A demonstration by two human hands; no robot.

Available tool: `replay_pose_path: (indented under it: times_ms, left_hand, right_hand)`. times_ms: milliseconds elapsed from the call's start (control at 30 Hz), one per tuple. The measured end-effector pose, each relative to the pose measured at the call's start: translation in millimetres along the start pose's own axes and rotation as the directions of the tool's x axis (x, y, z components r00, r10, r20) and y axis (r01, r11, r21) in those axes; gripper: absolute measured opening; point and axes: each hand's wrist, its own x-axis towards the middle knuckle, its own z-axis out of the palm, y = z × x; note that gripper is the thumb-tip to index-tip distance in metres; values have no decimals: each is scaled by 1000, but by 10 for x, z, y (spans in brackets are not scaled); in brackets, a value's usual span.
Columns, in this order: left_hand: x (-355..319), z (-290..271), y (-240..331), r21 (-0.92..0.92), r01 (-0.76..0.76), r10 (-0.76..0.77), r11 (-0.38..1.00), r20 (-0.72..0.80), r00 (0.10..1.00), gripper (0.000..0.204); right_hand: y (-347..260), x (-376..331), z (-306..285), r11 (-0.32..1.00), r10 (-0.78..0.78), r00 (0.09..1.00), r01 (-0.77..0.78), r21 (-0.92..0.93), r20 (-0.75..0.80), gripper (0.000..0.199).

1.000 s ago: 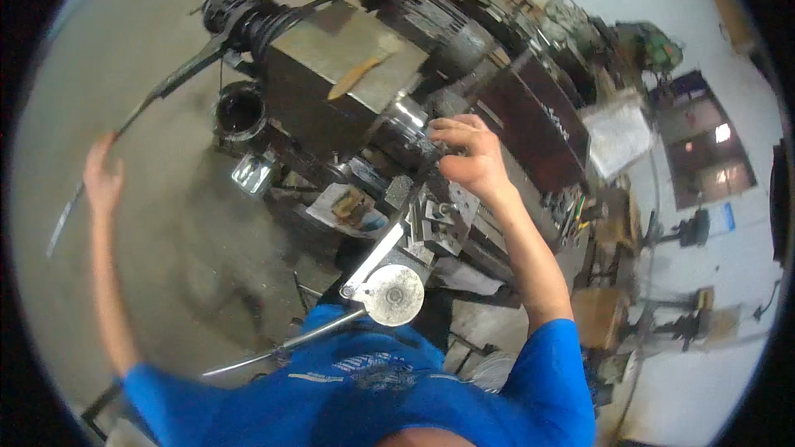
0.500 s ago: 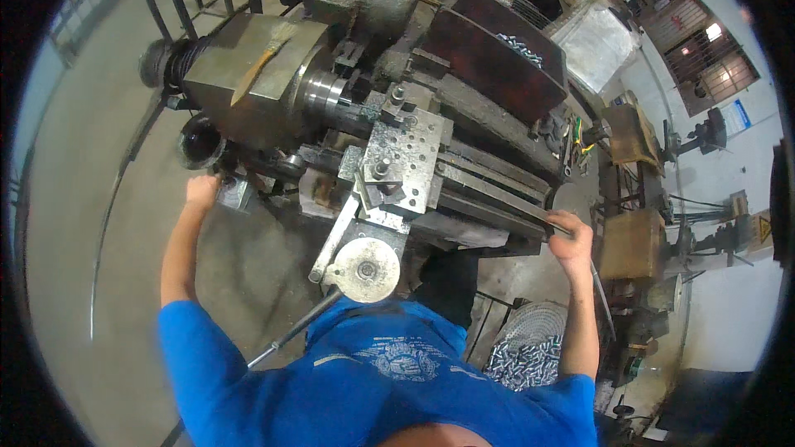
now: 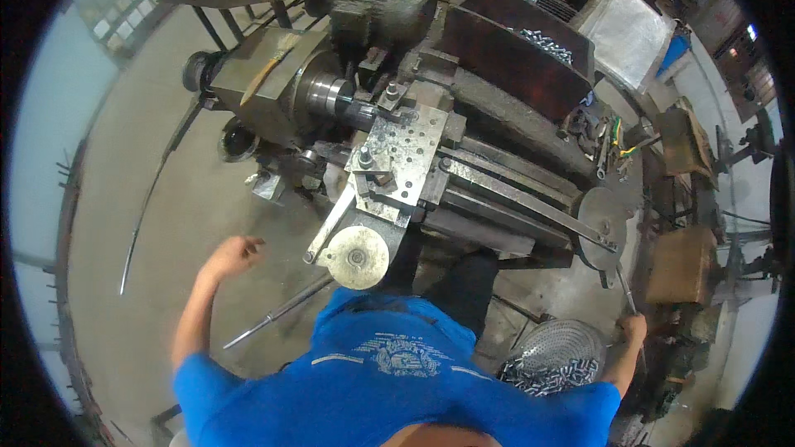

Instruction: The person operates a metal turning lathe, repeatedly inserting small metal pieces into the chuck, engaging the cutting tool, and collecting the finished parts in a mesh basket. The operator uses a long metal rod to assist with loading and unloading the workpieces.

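My right hand (image 3: 633,329) is closed round the end of a metal lever (image 3: 625,285) at the right end of a small lathe, below a round grey plate (image 3: 599,219). In the air left of the lathe's round dial (image 3: 358,257) is my left hand (image 3: 234,257), touching nothing, its fingers loosely bent and a little apart. A small metal switch box (image 3: 267,185) on the machine lies above it. Between my hands sits the drilled tool plate (image 3: 411,149) with bolted clamps, its far left corner close to the shiny spindle nose (image 3: 330,94).
A dark bin (image 3: 513,58) with small metal parts stands behind the lathe bed. A perforated round basket (image 3: 563,339) of similar parts is near my right forearm. A brush (image 3: 269,70) lies on the headstock, and wrenches (image 3: 609,149) lie at the right. A rod (image 3: 277,312) juts toward my left.
My left hand has left the switch box area and moved down and right. My right hand has gone from the bar at the bed's end to the lever, lower and further right. The view has shifted.
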Motion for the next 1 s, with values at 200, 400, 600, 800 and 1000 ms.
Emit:
replay_pose_path:
  times_ms: [200, 400, 600, 800, 1000]
  left_hand:
    - [-579, 252, 811, -321, -131, 221, 938, 262, 940, 51]
    - [-366, 813, 622, 12, -163, 158, 987, 198, 967, 25]
    - [-366, 835, 718, -273, -162, 214, 948, 174, 961, 25]
    - [-359, 836, 708, -311, -193, 248, 931, 146, 958, 27]
    - [-427, 780, 837, -251, -136, 182, 958, 170, 969, 20]
  right_hand:
    - [120, -103, 131, 992, 101, 982, -87, 91, -159, 32]
    - [159, -671, 430, 986, 147, 971, -129, 101, -188, 34]
    - [-257, -1581, 596, 976, 200, 960, -177, 129, -195, 40]
    - [-432, -1987, 805, 960, 193, 961, -143, 241, -198, 44]
    - [-757, -2308, 562, 913, 252, 959, -193, 359, -126, 50]
